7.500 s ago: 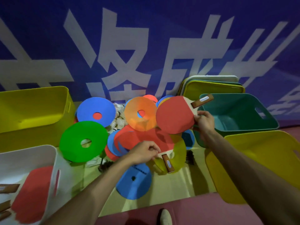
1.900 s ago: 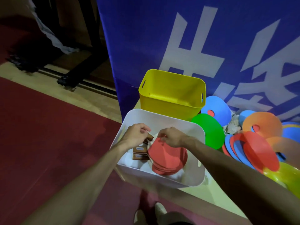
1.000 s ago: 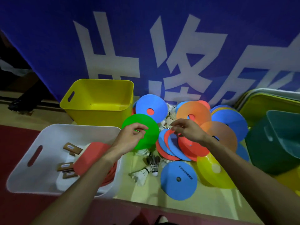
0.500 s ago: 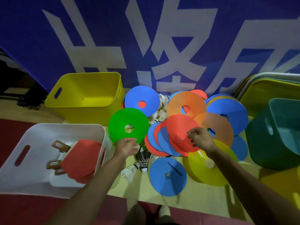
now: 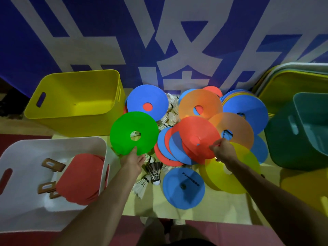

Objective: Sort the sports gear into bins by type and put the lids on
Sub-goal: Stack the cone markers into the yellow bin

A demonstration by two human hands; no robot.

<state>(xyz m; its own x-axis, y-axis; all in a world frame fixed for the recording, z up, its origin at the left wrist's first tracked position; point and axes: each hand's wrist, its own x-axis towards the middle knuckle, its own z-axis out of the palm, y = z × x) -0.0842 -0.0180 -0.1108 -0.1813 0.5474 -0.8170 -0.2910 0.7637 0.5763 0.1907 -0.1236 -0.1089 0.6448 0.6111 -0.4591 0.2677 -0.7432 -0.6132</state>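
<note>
Paddles (image 5: 79, 178) done, in white bin (image 5: 26, 153). Left hand (image 5: 132, 161) pinches green disc (image 5: 124, 139) by edge; right hand (image 5: 221, 150) grips red disc (image 5: 197, 132). Discs and shuttlecocks (image 5: 154, 173) unsorted in pile; lids (image 5: 287, 80) not fitted.

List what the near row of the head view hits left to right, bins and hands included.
Near row: white bin → left hand, pinching the green disc → dark shuttlecock → front blue disc → right hand, gripping the red disc → teal bin. Yellow disc left out: it overlaps the right hand.
</note>
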